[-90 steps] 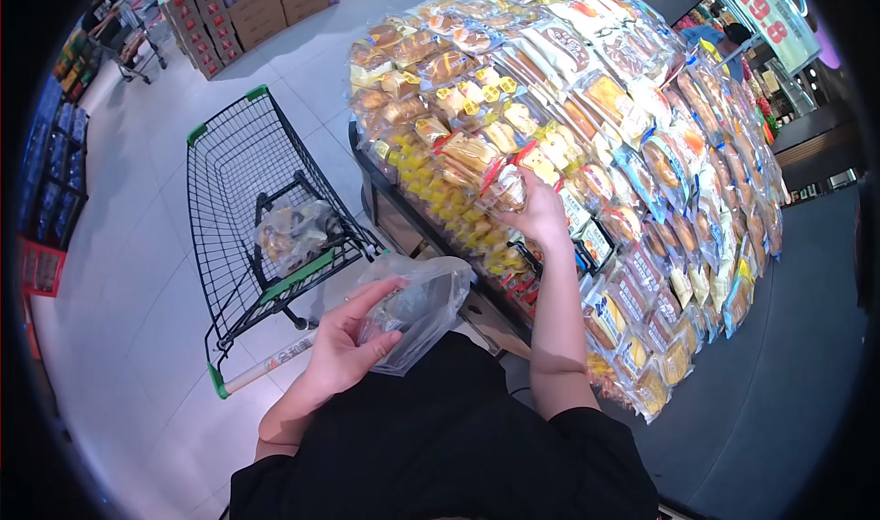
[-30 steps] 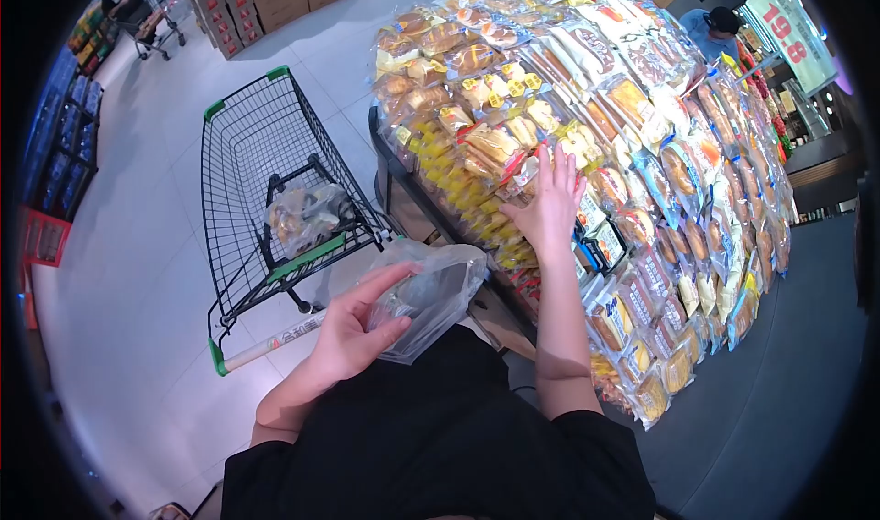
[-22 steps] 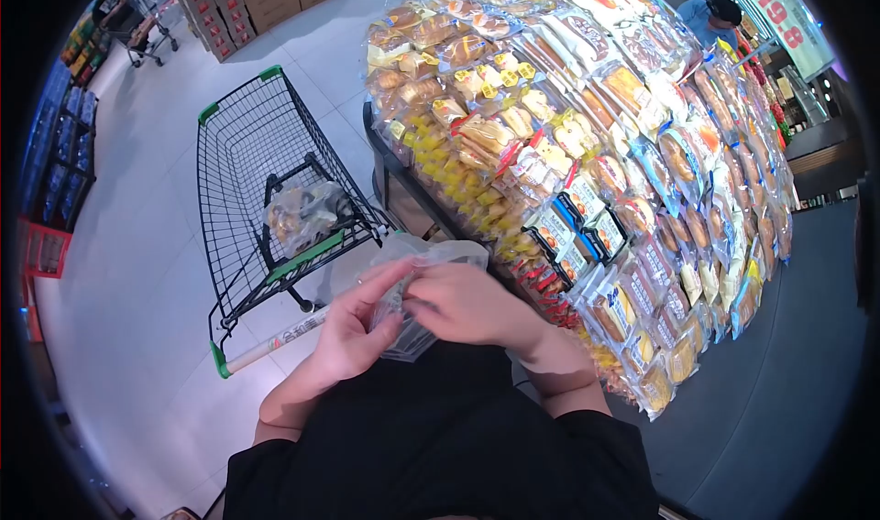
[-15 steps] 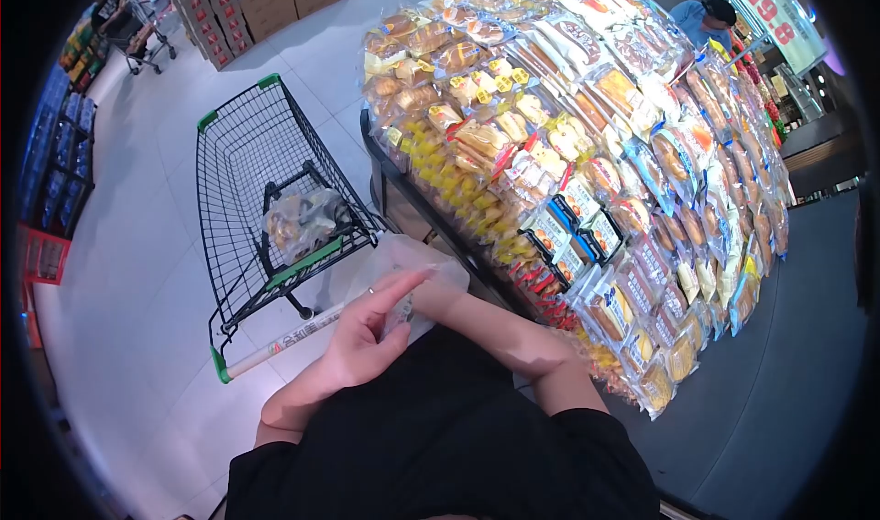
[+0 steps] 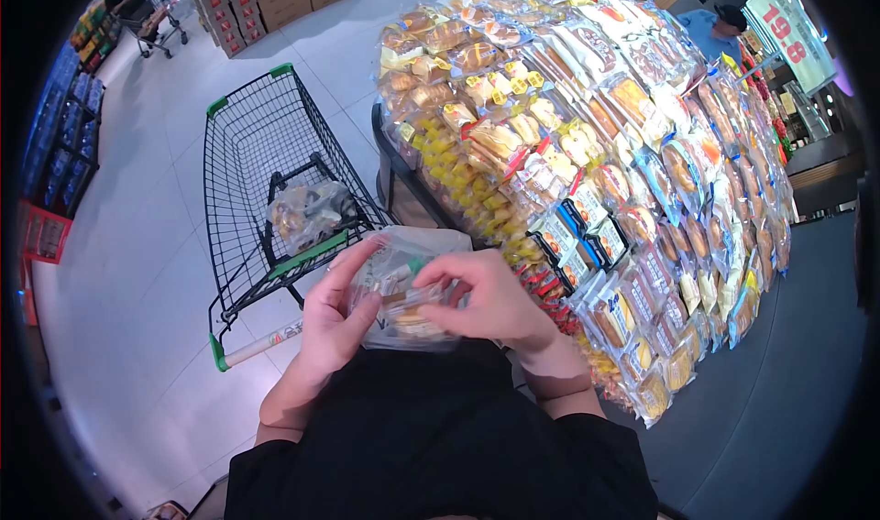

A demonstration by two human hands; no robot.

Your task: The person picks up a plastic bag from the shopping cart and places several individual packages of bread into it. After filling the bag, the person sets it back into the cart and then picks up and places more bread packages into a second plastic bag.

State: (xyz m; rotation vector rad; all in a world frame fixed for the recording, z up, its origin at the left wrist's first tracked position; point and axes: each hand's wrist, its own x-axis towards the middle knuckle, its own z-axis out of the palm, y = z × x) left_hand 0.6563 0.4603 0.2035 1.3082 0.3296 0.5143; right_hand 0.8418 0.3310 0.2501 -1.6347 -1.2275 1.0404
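A clear plastic bag (image 5: 417, 245) hangs in front of my chest, with tan and brown baked-looking items (image 5: 408, 314) showing through it and a small green patch near its middle. My left hand (image 5: 337, 305) holds the bag's left side, its thumb across the front and its fingers along the edge. On the other side, my right hand (image 5: 490, 302) has its fingers curled in at the bag's front, thumb and forefinger gripping the plastic. Just beyond stands a shopping cart (image 5: 220, 213), with another filled clear bag (image 5: 310, 213) on its fold-down seat.
On the right rises a large slanted display of packaged breads (image 5: 587, 153), edged by a dark rail (image 5: 412, 176). A person (image 5: 715, 30) in blue is behind it. Stacked cartons (image 5: 266, 7) and a second cart (image 5: 147, 16) stand farther off. Shelving (image 5: 69, 144) lines the left.
The bag has come up in front of my chest and its contents now show. My right hand has moved from behind my left to the bag's right side. The left has shifted left onto the bag.
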